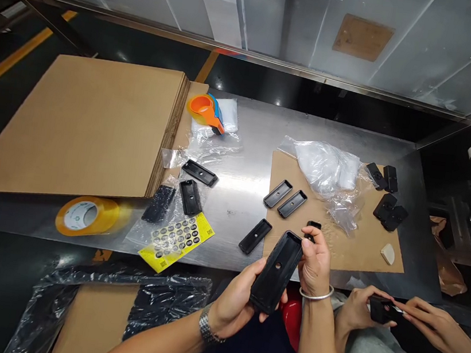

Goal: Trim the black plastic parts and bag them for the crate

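My left hand (235, 301), wearing a metal watch, is wrapped round the lower part of a black rectangular tray (277, 272) with a small hole near its middle. At the tray's upper right end, my right hand (315, 259), with a bangle on the wrist, pinches the rim between thumb and fingers. Behind those fingers another black piece (313, 228) is partly hidden. Similar black trays lie on the table: one (255, 236) just left of my hands, a pair (285, 197) above it, and two more near a yellow sticker sheet (177, 241).
A cardboard stack (86, 122) covers the table's left. Tape rolls lie at its front and right edges. Clear bags (328, 165) and several black blocks (385, 210) are at the right. Another person's hands (428, 323) hold a black part at the lower right.
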`<move>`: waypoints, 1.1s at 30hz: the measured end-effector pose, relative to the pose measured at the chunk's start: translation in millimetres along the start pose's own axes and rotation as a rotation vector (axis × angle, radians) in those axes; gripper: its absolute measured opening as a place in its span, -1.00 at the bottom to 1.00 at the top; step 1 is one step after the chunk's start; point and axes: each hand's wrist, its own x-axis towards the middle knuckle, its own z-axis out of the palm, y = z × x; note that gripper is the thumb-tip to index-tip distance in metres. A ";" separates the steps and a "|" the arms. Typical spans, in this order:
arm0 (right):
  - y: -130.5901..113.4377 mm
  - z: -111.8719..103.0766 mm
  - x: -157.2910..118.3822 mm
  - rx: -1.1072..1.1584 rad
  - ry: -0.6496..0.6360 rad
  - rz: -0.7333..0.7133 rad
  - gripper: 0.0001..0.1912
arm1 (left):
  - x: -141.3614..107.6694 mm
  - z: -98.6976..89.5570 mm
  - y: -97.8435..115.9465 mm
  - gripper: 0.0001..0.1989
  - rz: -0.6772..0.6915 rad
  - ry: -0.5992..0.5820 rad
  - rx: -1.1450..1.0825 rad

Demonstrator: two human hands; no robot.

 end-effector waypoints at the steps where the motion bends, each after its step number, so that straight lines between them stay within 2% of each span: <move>1: 0.3 0.4 0.4 -0.001 0.002 0.001 -0.74 | -0.1 -0.1 0.3 -0.58 -0.001 0.002 -0.004; 14: 6.0 0.0 5.1 -0.008 0.027 0.058 -0.72 | 0.8 1.6 6.8 -0.54 -0.040 0.004 -0.044; 18: 9.4 3.3 6.6 -0.043 0.111 0.085 -0.73 | 3.4 0.6 5.0 -0.54 -0.023 0.026 -0.042; 22: 12.3 10.3 6.6 -0.039 0.161 0.103 -0.66 | 6.0 -1.1 4.9 -0.58 0.016 0.054 0.027; 25: 11.9 15.5 5.3 0.014 0.195 0.151 -0.59 | 9.2 -4.5 4.1 -0.60 0.091 0.107 0.194; 29: 9.1 22.2 2.6 0.092 0.224 0.075 -0.57 | 13.9 -10.2 -1.9 -0.50 0.231 0.132 0.415; 33: 6.4 23.5 4.0 0.176 0.199 0.036 -0.66 | 11.5 -12.8 -5.8 -0.50 0.230 0.054 0.339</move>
